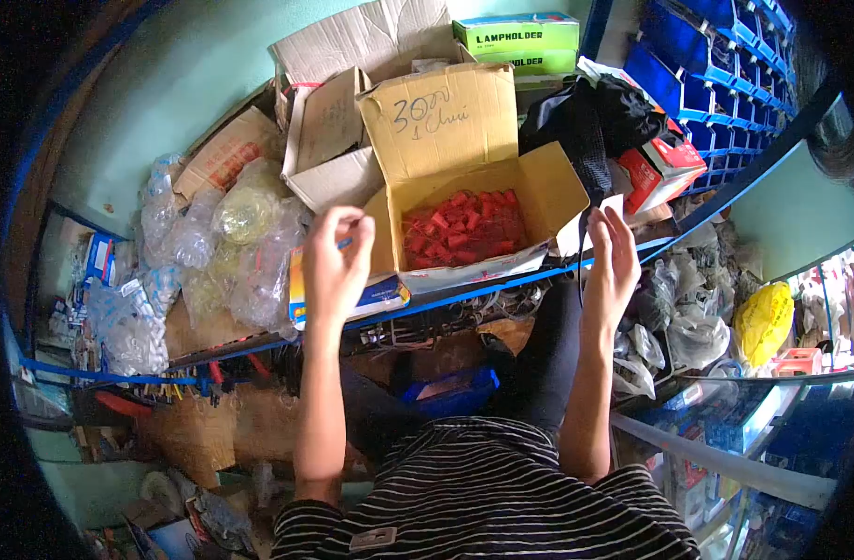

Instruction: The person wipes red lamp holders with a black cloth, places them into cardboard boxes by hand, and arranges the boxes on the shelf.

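Observation:
My left hand [336, 266] is raised at the left front of an open cardboard box [453, 121], fingers bent and thumb apart from them. No object shows in it. My right hand [614, 266] is up beyond the box's right flap, with fingers stretched upward. A small white piece [613, 203] shows right at its fingertips; whether they touch it I cannot tell. Many small red pieces [464, 224] lie heaped inside the box, their kind too small to make out. Handwriting marks the raised lid. A yellow and blue flat box [380, 297] lies below my left hand.
Clear plastic bags [250, 219] crowd the left of the shelf. Green lampholder boxes [516, 35] stand behind, near a black bag [595, 112] and a red box [660, 173]. Blue parts bins [716, 84] fill the upper right. A blue shelf edge [483, 297] runs before me.

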The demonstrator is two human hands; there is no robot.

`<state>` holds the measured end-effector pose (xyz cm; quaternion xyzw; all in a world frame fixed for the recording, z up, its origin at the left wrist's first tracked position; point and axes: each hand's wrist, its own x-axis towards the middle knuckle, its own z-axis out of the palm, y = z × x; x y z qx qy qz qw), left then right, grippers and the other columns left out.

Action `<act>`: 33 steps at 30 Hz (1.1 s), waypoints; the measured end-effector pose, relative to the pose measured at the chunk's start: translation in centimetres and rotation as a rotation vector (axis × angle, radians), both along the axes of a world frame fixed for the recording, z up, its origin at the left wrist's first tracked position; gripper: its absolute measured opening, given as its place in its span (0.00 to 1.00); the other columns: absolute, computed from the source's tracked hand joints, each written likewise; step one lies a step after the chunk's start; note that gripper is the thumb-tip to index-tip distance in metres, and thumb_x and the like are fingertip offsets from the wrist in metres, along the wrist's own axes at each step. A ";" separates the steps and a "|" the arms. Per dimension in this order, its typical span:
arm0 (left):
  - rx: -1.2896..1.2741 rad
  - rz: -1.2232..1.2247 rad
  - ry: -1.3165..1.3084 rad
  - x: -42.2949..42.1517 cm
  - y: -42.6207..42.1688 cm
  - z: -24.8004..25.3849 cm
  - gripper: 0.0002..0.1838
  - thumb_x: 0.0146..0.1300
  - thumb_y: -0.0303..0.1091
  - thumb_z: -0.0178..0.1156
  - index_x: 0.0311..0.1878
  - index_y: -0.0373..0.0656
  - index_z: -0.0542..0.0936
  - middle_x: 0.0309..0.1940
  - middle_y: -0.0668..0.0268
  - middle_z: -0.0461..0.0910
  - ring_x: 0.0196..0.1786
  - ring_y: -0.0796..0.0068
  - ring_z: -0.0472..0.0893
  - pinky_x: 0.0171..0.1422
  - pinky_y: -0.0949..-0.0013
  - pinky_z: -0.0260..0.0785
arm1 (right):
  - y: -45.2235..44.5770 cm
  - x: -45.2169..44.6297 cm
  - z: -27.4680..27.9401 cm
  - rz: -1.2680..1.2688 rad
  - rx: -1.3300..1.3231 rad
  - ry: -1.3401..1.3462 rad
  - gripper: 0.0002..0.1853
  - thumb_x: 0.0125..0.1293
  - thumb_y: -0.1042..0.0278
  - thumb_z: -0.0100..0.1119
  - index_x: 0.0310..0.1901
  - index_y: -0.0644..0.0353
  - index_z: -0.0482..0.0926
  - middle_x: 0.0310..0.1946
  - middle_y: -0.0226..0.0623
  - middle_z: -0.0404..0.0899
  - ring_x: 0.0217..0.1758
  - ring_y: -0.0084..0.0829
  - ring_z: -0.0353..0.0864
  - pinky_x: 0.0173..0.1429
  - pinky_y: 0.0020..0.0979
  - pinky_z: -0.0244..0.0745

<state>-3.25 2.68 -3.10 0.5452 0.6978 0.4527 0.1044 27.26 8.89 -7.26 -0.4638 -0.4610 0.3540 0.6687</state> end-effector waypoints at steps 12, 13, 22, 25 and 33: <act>-0.147 -0.067 -0.485 -0.9 -0.5 -1.4 0.32 0.72 0.45 0.64 0.67 0.38 0.61 0.46 0.59 0.81 0.52 0.70 0.78 0.60 0.65 0.70 | 0.1 -3.9 2.0 0.364 0.162 -0.636 0.12 0.76 0.69 0.54 0.52 0.67 0.82 0.43 0.51 0.85 0.47 0.39 0.87 0.51 0.36 0.79; -0.182 -0.020 -0.461 -1.2 -0.2 -1.5 0.31 0.71 0.45 0.64 0.66 0.38 0.62 0.46 0.58 0.81 0.52 0.71 0.78 0.59 0.65 0.70 | 0.2 -3.8 2.0 0.357 0.151 -0.637 0.12 0.76 0.69 0.54 0.52 0.67 0.83 0.43 0.51 0.85 0.46 0.38 0.87 0.49 0.35 0.79; 0.327 -0.187 -0.647 2.1 1.3 0.6 0.22 0.73 0.37 0.61 0.63 0.39 0.67 0.52 0.55 0.84 0.59 0.70 0.80 0.69 0.66 0.66 | 6.8 -2.7 4.3 0.353 0.173 -0.485 0.23 0.74 0.64 0.61 0.65 0.67 0.72 0.55 0.51 0.80 0.53 0.34 0.84 0.50 0.33 0.81; 0.054 -0.417 -0.332 5.2 1.2 0.1 0.19 0.72 0.39 0.61 0.59 0.38 0.76 0.51 0.56 0.86 0.56 0.69 0.83 0.64 0.64 0.72 | 10.4 -4.2 6.3 0.128 0.407 -0.526 0.27 0.73 0.59 0.63 0.66 0.66 0.70 0.60 0.56 0.75 0.63 0.41 0.78 0.58 0.38 0.79; 0.240 -0.349 -0.383 4.7 1.4 -1.8 0.16 0.79 0.39 0.52 0.58 0.36 0.75 0.46 0.56 0.85 0.53 0.66 0.85 0.62 0.65 0.74 | 12.4 -4.0 7.5 0.445 0.323 -0.555 0.21 0.71 0.61 0.65 0.59 0.65 0.76 0.49 0.46 0.82 0.57 0.35 0.82 0.65 0.35 0.73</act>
